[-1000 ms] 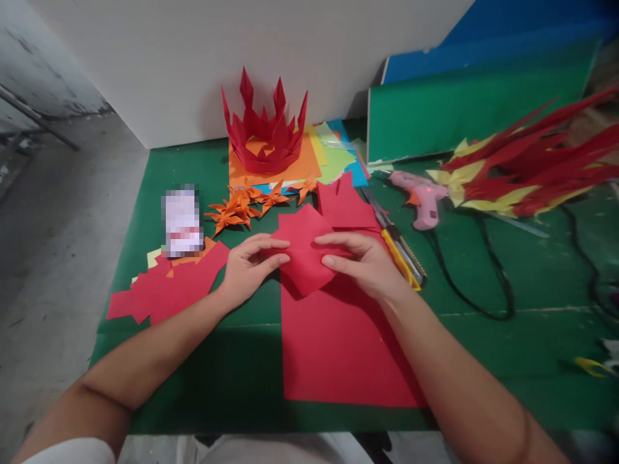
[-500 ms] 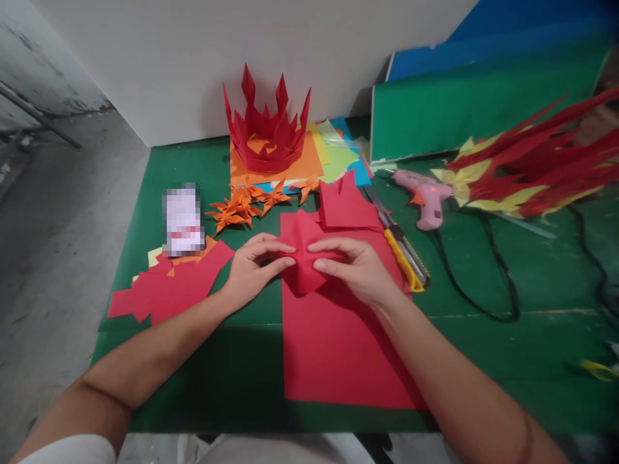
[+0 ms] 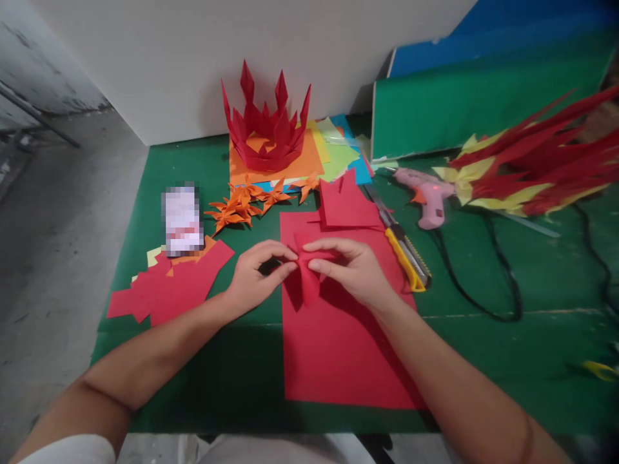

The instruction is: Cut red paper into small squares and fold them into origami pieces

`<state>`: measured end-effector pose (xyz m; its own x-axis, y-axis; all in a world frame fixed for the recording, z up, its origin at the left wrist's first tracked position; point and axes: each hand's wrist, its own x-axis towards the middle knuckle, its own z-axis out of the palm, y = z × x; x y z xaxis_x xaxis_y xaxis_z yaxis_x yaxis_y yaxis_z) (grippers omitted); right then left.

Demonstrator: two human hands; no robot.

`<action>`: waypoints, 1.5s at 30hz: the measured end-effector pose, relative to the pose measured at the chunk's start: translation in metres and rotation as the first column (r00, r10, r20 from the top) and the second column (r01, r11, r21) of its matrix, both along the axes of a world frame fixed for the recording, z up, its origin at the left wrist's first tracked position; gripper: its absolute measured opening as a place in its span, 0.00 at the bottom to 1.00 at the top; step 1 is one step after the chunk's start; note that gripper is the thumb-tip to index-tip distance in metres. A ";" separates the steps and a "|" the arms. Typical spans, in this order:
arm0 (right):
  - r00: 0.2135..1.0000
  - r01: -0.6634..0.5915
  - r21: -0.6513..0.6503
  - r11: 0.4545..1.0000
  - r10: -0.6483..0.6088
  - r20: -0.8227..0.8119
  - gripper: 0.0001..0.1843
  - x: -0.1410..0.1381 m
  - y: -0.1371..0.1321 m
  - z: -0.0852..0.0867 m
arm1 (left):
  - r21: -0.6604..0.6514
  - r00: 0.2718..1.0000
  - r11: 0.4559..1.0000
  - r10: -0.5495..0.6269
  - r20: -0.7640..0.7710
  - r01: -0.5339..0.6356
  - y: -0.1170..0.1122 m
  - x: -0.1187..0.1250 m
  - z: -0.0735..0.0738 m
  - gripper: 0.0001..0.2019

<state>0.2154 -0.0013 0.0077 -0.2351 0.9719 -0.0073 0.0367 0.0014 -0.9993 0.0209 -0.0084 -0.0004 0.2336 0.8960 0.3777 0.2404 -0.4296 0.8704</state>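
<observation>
Red paper piece [image 3: 308, 277] is pinched mid-fold by left hand [image 3: 252, 278] and right hand [image 3: 356, 272] grips; 6 o'clock tip likely needs flattening

We hold both bare arms out over the middle, our left forearm [image 3: 159, 348] reaching in from the near left and our right forearm [image 3: 459, 386] from the near right. Our left hand [image 3: 251, 280] lies palm down, thumb and forefinger pinched together and pointing right. Our right hand [image 3: 358, 270] faces it, fingers curled and pinched closed, the fingertips [image 3: 312, 246] almost meeting those of the left.
</observation>
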 end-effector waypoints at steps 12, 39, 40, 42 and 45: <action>0.959 0.048 0.392 0.919 -0.152 0.238 0.06 -0.002 -0.001 -0.001 | 0.072 1.000 0.997 -0.025 -0.012 0.026 0.000 0.000 0.001 0.04; 0.915 -0.091 0.658 0.747 -0.199 0.352 0.05 -0.009 -0.009 0.007 | 0.114 0.997 0.991 -0.071 -0.016 0.072 0.001 0.000 0.004 0.03; 0.918 -0.088 0.651 0.754 -0.193 0.347 0.05 -0.009 -0.010 0.007 | 0.100 0.997 0.992 -0.072 -0.009 0.073 0.001 0.000 0.003 0.03; 0.924 -0.076 0.624 0.778 -0.179 0.336 0.04 -0.010 -0.011 0.006 | 0.057 0.998 0.996 -0.067 0.008 0.066 0.000 0.000 0.001 0.04; 0.931 -0.055 0.550 0.833 -0.157 0.330 0.04 -0.011 -0.012 0.005 | 0.014 0.998 0.999 -0.050 0.030 0.050 0.000 -0.001 -0.002 0.04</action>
